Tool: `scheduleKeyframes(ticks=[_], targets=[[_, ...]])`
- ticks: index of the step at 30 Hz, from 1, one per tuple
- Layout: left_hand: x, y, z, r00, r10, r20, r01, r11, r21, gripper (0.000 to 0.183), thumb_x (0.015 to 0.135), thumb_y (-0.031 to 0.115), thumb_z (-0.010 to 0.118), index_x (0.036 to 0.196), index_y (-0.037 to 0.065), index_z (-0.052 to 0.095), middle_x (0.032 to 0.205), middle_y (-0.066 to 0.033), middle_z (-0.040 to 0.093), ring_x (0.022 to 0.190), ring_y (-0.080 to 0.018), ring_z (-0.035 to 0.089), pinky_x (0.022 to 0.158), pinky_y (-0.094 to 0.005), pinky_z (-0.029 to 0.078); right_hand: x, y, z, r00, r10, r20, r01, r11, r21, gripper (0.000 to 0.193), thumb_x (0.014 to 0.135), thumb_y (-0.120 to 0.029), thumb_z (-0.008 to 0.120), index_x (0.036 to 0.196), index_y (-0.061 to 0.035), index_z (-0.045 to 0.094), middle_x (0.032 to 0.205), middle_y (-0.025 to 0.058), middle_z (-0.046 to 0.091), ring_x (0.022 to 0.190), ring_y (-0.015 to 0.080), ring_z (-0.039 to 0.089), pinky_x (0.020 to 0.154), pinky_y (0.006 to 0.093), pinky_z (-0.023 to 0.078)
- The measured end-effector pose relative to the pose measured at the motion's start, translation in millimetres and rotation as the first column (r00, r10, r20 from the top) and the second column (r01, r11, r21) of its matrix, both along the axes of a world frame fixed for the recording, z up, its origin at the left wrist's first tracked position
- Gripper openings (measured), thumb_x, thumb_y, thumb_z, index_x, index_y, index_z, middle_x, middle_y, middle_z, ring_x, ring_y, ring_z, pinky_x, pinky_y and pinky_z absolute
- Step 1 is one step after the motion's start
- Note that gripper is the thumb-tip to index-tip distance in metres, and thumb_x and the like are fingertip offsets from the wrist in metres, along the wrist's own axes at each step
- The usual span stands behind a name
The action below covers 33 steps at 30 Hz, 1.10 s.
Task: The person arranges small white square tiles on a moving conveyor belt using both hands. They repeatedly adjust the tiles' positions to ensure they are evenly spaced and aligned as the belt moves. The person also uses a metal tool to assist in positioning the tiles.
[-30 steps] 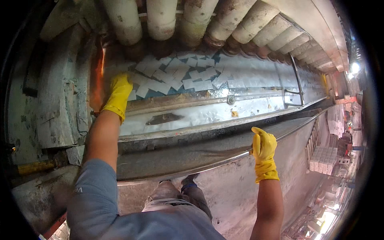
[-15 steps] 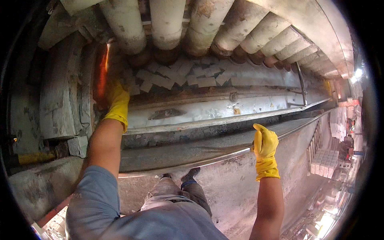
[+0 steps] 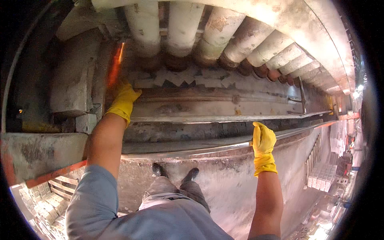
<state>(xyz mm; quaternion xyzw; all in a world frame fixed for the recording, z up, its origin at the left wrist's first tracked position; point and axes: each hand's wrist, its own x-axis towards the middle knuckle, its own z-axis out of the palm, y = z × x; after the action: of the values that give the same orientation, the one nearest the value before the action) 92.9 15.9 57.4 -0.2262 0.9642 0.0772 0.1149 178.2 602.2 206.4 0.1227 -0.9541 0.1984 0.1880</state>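
Note:
My left hand (image 3: 125, 100), in a yellow glove, reaches to the left end of a long trough, below a glowing orange gap (image 3: 115, 66). Its thumb stands out to the right, apart from the fingers, whose tips blur in the dimness; I see nothing held. Pale, flat, angular pieces (image 3: 206, 82) lie along the back of the trough near that hand. My right hand (image 3: 264, 144), gloved in yellow too, is closed with its thumb up, at the shiny front rail (image 3: 200, 152). Whether it grips the rail or something thin beside it is hidden.
Thick pale pipes (image 3: 181, 30) slope down over the trough's back. A metal ledge (image 3: 192, 119) runs along its length, with a bent metal bracket (image 3: 303, 96) at the right. A heavy block (image 3: 74, 80) stands left. Stacked pale bars (image 3: 321, 176) stand at the far right.
The view has shifted, showing more floor at lower left. My left hand's thumb now stands out to the right. My right hand remains closed at the rail.

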Motion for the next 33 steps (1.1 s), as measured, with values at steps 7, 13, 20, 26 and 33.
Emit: scheduleKeyframes(ticks=[7, 13, 20, 26, 33], targets=[[22.6, 18.8, 76.5, 0.984, -0.129, 0.125, 0.11, 0.983, 0.144, 0.087, 0.091, 0.058, 0.076, 0.151, -0.003, 0.056, 0.154, -0.0285, 0.056, 0.145, -0.0417, 0.052, 0.121, -0.0493, 0.041, -5.4, 1.3, -10.0, 0.995, -0.032, -0.09, 0.032, 0.999, -0.011, 0.022, 0.098, -0.029, 0.069, 0.096, -0.0105, 0.081, 0.061, 0.0091, 0.067, 0.059, 0.0332, 0.068, 0.06, 0.0432, 0.053], [80.6, 51.4, 148.4, 0.946, -0.32, -0.045, 0.323, 0.932, 0.167, 0.08, 0.094, 0.057, 0.072, 0.149, 0.0, 0.059, 0.152, -0.0254, 0.059, 0.141, -0.043, 0.056, 0.117, -0.0503, 0.045, -10.3, -6.6, -10.7, 0.995, -0.094, 0.021, 0.095, 0.991, -0.09, 0.024, 0.095, -0.033, 0.072, 0.092, -0.01, 0.08, 0.064, 0.0132, 0.069, 0.061, 0.0354, 0.069, 0.06, 0.0464, 0.054], [193.6, 87.5, 199.0, 0.942, -0.079, -0.326, 0.158, 0.962, 0.223, 0.056, 0.097, 0.05, 0.07, 0.128, 0.004, 0.072, 0.124, -0.0238, 0.074, 0.118, -0.0404, 0.07, 0.101, -0.0492, 0.055, -19.0, -10.3, 12.5, 0.983, 0.048, -0.179, -0.042, 0.998, 0.037, 0.024, 0.093, -0.034, 0.076, 0.087, -0.0106, 0.075, 0.065, 0.0115, 0.069, 0.06, 0.0345, 0.07, 0.058, 0.0449, 0.054], [186.2, 86.1, 181.4, 0.909, -0.074, -0.411, 0.104, 0.993, 0.052, 0.046, 0.1, 0.05, 0.064, 0.108, 0.008, 0.078, 0.106, -0.019, 0.078, 0.105, -0.0409, 0.073, 0.092, -0.0528, 0.056, -30.3, -15.9, 15.9, 0.982, 0.045, -0.184, -0.034, 0.997, 0.064, 0.037, 0.1, -0.043, 0.068, 0.086, -0.0099, 0.078, 0.077, 0.0139, 0.076, 0.067, 0.0372, 0.074, 0.063, 0.0466, 0.058], [172.3, 76.5, 181.7, 0.96, -0.043, -0.277, 0.055, 0.998, 0.037, 0.048, 0.099, 0.052, 0.063, 0.109, 0.008, 0.077, 0.111, -0.0182, 0.077, 0.11, -0.0392, 0.072, 0.095, -0.0514, 0.055, -42.4, -20.8, 19.6, 0.987, 0.037, -0.157, -0.019, 0.993, 0.113, 0.044, 0.101, -0.049, 0.066, 0.086, -0.0086, 0.077, 0.084, 0.0163, 0.078, 0.072, 0.0406, 0.074, 0.065, 0.0492, 0.058]])
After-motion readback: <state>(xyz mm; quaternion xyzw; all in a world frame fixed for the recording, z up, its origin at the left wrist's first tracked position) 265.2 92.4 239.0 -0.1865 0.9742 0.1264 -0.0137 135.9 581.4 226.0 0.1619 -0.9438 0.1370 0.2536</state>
